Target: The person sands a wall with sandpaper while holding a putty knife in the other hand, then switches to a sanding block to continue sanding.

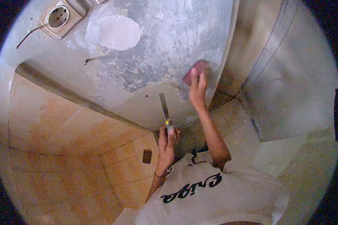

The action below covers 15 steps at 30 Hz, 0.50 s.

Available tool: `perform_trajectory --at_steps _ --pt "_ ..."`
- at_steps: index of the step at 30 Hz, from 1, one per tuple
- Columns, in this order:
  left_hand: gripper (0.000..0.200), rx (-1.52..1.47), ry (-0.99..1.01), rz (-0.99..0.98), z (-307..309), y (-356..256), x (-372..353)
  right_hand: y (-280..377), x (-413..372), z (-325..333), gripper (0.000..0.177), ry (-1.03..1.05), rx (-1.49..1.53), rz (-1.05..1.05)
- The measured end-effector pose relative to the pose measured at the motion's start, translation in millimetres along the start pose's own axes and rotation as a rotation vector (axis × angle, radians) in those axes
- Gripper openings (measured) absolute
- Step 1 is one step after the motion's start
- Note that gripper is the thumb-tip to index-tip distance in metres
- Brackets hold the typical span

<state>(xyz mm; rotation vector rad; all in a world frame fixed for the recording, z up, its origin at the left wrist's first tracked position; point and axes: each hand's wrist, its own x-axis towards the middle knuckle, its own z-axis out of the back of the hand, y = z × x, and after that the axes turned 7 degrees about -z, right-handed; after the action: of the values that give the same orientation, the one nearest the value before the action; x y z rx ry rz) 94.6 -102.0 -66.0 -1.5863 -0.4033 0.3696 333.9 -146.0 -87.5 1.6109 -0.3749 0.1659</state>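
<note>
My right hand [197, 87] is stretched out to the patchy grey wall [169, 41] and presses a reddish sanding block [196, 70] flat against it. My left hand [166, 144] is lower and closer to my body. It grips the handle of a putty knife [164, 107], whose narrow metal blade points up toward the wall without clearly touching it. The two hands are about a forearm's length apart. My white shirt with dark lettering [199, 187] fills the bottom of the view.
A white filler patch [120, 32] and a wall socket [59, 17] with a loose wire sit on the wall at upper left. Beige floor tiles [75, 157] carry a small dark object [147, 156]. A grey metal door frame [266, 56] stands at the right.
</note>
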Motion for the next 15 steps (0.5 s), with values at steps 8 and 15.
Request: perform_trajectory --at_steps 8,15 --pt "0.036 0.036 -0.016 -0.017 -9.0 11.0 3.4 4.0 7.4 18.9 0.041 -0.058 0.087 -0.151" --pt "0.036 0.015 -0.047 0.006 -39.0 0.6 8.2 -22.8 1.7 23.5 0.039 0.11 0.046 0.05"
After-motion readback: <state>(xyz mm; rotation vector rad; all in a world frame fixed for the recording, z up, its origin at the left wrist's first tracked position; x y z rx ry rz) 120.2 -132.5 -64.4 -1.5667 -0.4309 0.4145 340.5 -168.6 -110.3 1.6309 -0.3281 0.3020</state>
